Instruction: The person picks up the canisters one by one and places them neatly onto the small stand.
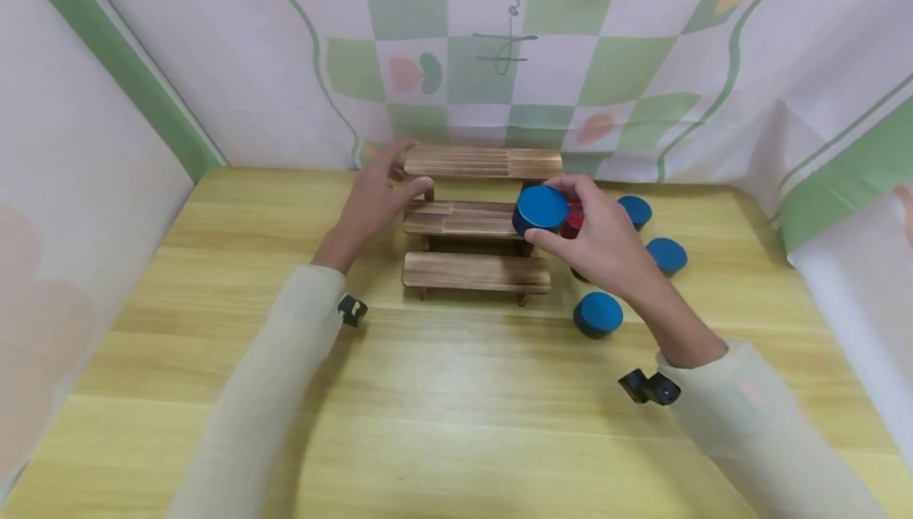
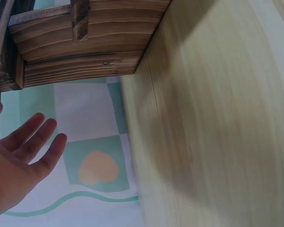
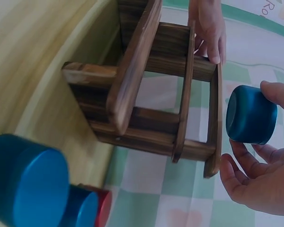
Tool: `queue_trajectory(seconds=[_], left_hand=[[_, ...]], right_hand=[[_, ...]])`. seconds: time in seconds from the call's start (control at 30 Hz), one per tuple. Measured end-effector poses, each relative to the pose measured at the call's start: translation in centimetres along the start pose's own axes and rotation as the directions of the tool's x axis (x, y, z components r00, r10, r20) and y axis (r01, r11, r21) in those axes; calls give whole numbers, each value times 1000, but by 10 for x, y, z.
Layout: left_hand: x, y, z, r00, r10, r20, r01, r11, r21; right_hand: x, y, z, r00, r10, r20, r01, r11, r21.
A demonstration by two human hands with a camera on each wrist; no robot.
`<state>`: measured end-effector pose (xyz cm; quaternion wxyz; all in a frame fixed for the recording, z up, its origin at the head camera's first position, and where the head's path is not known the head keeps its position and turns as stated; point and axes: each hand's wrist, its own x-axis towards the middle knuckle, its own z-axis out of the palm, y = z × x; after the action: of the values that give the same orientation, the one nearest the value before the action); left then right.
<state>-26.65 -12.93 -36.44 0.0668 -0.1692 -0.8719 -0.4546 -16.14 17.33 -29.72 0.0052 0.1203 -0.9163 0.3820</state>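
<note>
A three-tiered wooden stand [image 1: 476, 272] stands on the table near the back curtain. At its left end my left hand [image 1: 371, 204] holds the top board, thumb in front; in the left wrist view three fingers [image 2: 51, 153] of that hand stretch out, apart from the wood. My right hand [image 1: 606, 243] grips a blue round tin [image 1: 542, 208] between thumb and fingers. In the right wrist view this tin [image 3: 251, 115] is off the boards, beside the top tier's right end. Partly hidden behind my right hand is a red tin [image 1: 573, 222].
Several more blue tins sit right of the stand: one at the back [image 1: 635, 211], one farther right [image 1: 667, 256] and one nearer the front [image 1: 598, 314]. A checkered curtain [image 1: 478, 67] hangs right behind the stand. Cloth walls border the wooden table [image 1: 428, 424] on both sides.
</note>
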Motion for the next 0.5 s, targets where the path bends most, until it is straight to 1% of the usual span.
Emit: queue_trajectory(seconds=[0.17, 0.3, 0.5], left_hand=[[0, 1, 0, 1000, 5, 0, -5, 1000, -23], [0, 1, 0, 1000, -2, 0, 2, 999, -45], [0, 2, 1, 1000, -4, 2, 5, 998, -66]], right_hand=[[11, -9, 4, 999, -44, -15, 44, 999, -23], [21, -15, 9, 996, -82, -21, 82, 997, -5], [35, -25, 16, 996, -91, -20, 92, 996, 16]])
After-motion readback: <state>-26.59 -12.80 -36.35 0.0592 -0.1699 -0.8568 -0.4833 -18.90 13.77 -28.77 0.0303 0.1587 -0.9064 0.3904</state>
